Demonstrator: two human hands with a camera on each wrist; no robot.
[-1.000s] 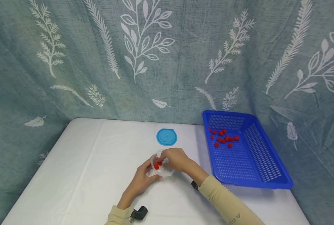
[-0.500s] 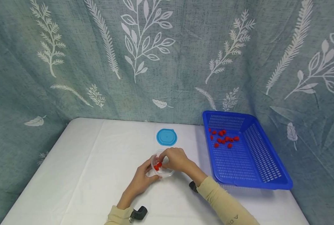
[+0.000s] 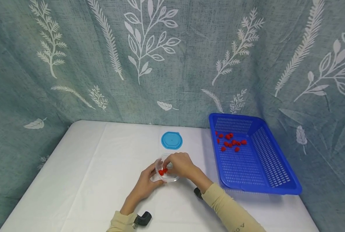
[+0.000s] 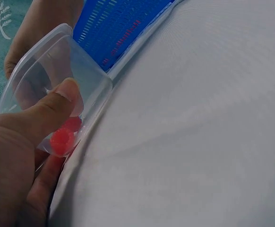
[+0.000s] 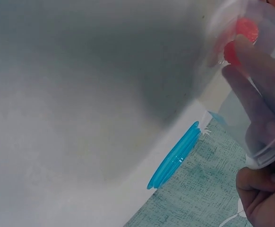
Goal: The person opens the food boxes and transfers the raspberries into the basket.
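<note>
A small clear plastic tub (image 3: pixel 173 178) stands at mid-table in the head view, a little tilted in the left wrist view. My left hand (image 3: pixel 146 185) grips its side, thumb on the near wall and fingers round the far side. Over the rim reaches my right hand (image 3: pixel 182 164), its fingers down inside. Red raspberries (image 4: pixel 62 141) lie at the tub's bottom, near the left side. In the right wrist view, fairly straight fingers (image 5: pixel 265 66) touch a raspberry (image 5: pixel 232 53) there. The right thumb is hard to make out.
A round blue lid (image 3: pixel 172 140) lies flat just behind the tub. To the right stands a blue perforated basket (image 3: pixel 245 175) with several raspberries (image 3: pixel 234 142) in its far left part. A white cloth (image 3: pixel 103 161) covers the table; a leaf-patterned curtain (image 3: pixel 187 80) hangs behind.
The right hand stays inside the tub, its forearm drawn slightly left. Raspberries in the tub have shifted a little. The left hand keeps its hold.
</note>
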